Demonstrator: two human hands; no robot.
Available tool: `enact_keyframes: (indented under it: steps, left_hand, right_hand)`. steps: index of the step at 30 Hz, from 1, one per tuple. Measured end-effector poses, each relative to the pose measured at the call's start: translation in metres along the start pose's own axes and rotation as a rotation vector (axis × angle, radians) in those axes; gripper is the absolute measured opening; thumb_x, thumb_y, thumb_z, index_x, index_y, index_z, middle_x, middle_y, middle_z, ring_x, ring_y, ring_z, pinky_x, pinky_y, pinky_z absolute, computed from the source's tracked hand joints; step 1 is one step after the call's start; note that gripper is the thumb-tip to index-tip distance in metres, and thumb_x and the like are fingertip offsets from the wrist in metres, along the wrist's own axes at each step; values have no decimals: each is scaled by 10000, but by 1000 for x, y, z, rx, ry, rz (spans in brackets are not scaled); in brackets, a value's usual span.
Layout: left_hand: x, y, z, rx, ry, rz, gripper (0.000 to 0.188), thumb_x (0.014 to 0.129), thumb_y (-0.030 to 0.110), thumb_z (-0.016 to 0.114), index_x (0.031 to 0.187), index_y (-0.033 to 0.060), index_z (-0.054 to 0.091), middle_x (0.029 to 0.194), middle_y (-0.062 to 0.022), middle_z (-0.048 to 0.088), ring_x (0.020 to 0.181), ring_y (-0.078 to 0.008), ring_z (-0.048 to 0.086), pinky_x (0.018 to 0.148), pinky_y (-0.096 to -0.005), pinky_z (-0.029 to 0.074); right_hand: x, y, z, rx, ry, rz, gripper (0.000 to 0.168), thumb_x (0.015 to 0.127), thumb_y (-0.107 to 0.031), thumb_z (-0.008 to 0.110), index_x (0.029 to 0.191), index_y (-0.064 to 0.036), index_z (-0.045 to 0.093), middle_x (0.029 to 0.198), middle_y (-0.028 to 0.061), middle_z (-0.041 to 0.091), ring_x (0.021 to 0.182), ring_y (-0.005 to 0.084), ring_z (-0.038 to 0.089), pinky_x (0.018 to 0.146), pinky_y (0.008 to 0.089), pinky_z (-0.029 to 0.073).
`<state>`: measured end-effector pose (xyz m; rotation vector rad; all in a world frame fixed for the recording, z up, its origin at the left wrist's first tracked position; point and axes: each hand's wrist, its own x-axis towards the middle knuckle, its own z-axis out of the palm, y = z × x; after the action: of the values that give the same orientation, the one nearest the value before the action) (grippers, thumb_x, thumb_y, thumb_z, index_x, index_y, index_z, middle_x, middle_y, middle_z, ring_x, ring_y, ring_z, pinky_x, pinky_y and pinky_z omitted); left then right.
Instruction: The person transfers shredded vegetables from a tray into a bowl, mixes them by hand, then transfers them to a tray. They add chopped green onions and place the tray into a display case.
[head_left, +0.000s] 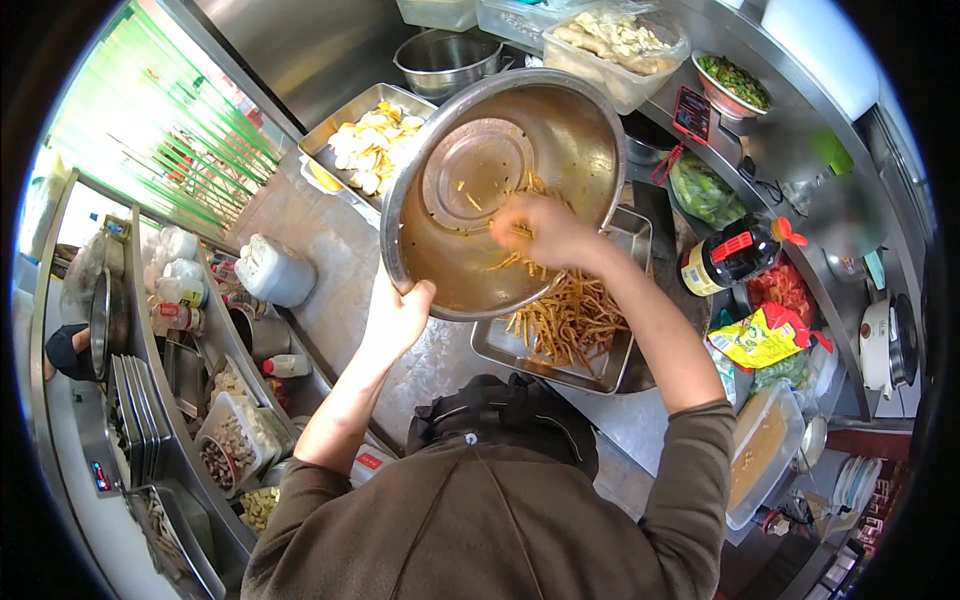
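Note:
My left hand (405, 311) grips the near-left rim of a large stainless steel bowl (450, 262), thumb over the edge. The bowl is tilted, its inside facing me and its lower rim above a rectangular metal tray (510, 352). Inside the bowl, my right hand (536, 229) is among brown, seasoned-looking food strips (517, 261); blur hides whether its fingers are closed on them. More of these strips (574, 322) lie heaped in the tray, right below the bowl's lip. Bits of food and brown residue cling to the bowl's inner wall.
Left of the bowl is a metal tray of white and yellow slices (375, 142). A dark sauce bottle (727, 255), a yellow packet (761, 337) and a tub of brown liquid (761, 450) stand at right. A white jug (274, 270) is near the left shelves.

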<state>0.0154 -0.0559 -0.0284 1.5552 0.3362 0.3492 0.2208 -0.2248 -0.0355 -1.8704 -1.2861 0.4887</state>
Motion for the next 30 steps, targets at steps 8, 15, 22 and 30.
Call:
enact_keyframes:
  steps: [8,15,22,30]
  left_hand:
    - [9,10,13,109,-85,132,714,796,-108,468,1482,-13,292,1436,-139,431,1360,-212,375,1136,-336,292]
    - [8,-6,4,108,-107,140,780,784,-118,452,1525,-5,235,1488,-156,384,1410,-229,332,1162,-337,258]
    - [16,6,9,121,-68,185,774,785,-113,453,1524,2,256,1483,-165,387,1417,-239,327,1155,-332,269]
    - [18,-15,23,357,49,407,816,791,-106,453,1556,41,209,1478,-176,445,1070,-191,580,945,-273,443]
  right_hand:
    - [9,25,-6,80,-43,-197,123,886,-111,685,988,-51,718,1018,107,690,968,228,653,904,318,496]
    - [16,-12,-56,-100,459,-274,92,889,-93,693,961,-39,718,970,100,696,927,223,661,857,347,505]
    - [-3,40,-31,-269,436,-224,81,842,-44,693,917,-15,688,954,105,665,919,258,644,830,345,509]
    - [-41,52,20,-213,249,-127,95,816,-103,687,868,-24,677,890,139,644,936,340,616,844,418,490]
